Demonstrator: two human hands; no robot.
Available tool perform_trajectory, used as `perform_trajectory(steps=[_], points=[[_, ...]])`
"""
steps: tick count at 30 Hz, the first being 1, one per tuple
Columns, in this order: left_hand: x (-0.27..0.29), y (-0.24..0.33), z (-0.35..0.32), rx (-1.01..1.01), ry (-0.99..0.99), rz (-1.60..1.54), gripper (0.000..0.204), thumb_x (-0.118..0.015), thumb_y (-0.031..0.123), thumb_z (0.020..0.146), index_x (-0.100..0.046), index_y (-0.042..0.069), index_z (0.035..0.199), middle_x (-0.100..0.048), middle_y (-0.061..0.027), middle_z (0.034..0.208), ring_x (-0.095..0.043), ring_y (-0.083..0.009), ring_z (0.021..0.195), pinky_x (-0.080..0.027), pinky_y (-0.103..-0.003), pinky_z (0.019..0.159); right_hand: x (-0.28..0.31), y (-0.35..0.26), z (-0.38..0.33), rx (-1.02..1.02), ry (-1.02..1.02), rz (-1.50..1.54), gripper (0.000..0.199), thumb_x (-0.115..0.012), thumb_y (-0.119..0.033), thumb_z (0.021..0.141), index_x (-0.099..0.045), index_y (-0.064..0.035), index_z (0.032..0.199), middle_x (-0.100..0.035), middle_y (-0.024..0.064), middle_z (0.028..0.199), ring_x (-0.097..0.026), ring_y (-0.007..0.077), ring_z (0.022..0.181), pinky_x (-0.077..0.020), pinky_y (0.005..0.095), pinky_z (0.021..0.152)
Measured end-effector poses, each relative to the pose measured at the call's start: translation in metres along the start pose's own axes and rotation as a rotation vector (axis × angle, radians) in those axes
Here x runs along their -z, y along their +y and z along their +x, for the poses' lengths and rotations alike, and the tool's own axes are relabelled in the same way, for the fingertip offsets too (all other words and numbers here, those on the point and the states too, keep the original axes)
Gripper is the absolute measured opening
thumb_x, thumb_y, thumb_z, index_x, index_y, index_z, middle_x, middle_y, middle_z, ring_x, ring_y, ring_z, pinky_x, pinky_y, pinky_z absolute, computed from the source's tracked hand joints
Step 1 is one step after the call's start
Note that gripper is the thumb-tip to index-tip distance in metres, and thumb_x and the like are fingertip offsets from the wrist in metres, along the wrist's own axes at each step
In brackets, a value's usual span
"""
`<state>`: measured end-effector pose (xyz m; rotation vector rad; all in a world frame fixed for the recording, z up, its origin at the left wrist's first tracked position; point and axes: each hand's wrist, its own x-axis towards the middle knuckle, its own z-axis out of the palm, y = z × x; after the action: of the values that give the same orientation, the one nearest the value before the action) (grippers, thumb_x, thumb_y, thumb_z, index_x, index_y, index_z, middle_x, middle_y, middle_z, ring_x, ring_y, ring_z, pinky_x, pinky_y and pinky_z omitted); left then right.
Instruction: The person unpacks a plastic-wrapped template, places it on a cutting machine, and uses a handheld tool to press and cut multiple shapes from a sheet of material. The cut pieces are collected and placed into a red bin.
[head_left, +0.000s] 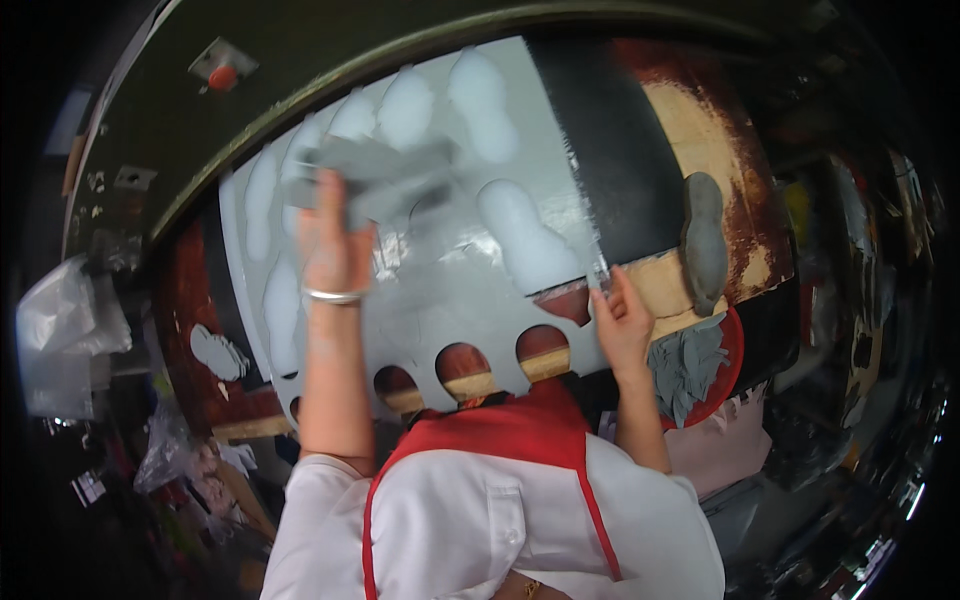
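A large grey sheet (430,300) covers the work surface, with sole-shaped openings showing white below and rounded cut-outs along its near edge. Over its far left part, my left hand (338,245) is raised and holds a bunch of flat grey pieces (390,172). Motion smears these pieces, so their exact shape and number do not show. My right hand (625,325) is closed, thumb and fingers pinching the sheet's right edge beside a dark red gap. A grey sole-shaped block (704,245) lies farther right.
At the right stands a red tub (738,350) with grey scraps (687,368). Stacked light grey sole pieces (218,352) lie at the left. Beyond the table runs a dark green machine beam (330,75) with a red button (222,77). Clear plastic bags (65,320) hang at far left.
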<state>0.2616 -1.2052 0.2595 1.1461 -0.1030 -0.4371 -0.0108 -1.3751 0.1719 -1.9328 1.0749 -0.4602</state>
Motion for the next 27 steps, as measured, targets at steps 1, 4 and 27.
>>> perform_trajectory(steps=[1, 4, 27], points=[[0.012, 0.019, 0.0, -0.14, -0.051, 0.027, 0.045, -0.059, 0.024, 0.095, -0.046, 0.005, 0.134, -0.059, -0.0108, 0.122, -0.056, -0.0214, 0.111, -0.048, -0.038, 0.092, 0.0, -0.005, 0.001, 0.212, 0.1, -0.141, 0.041, -0.07, -0.007, 0.081, -0.06, -0.0006, 0.12, -0.062, 0.0122, 0.088, -0.06, 0.0268, 0.077, -0.0493, 0.0362, 0.072], [0.03, 0.033, -0.011, -0.475, -0.19, 0.348, 0.041, -0.058, 0.011, 0.094, -0.049, 0.005, 0.133, -0.057, -0.0111, 0.128, -0.055, -0.0229, 0.117, -0.046, -0.036, 0.096, -0.012, -0.028, -0.005, 0.554, 0.122, -0.182, 0.024, -0.07, -0.008, 0.079, -0.063, 0.0001, 0.1, -0.06, 0.0132, 0.091, -0.06, 0.0302, 0.084, -0.0481, 0.037, 0.073], [0.044, -0.083, -0.062, -0.676, -1.066, 1.329, 0.079, -0.076, 0.01, 0.063, -0.048, 0.022, 0.136, -0.046, -0.0141, 0.138, -0.04, -0.0332, 0.131, -0.031, -0.054, 0.109, -0.057, -0.039, 0.004, -0.192, -0.644, 0.666, 0.054, -0.043, -0.036, 0.101, -0.04, -0.0094, 0.054, -0.037, -0.0044, 0.056, -0.032, 0.0075, 0.058, -0.0264, 0.0239, 0.058]])
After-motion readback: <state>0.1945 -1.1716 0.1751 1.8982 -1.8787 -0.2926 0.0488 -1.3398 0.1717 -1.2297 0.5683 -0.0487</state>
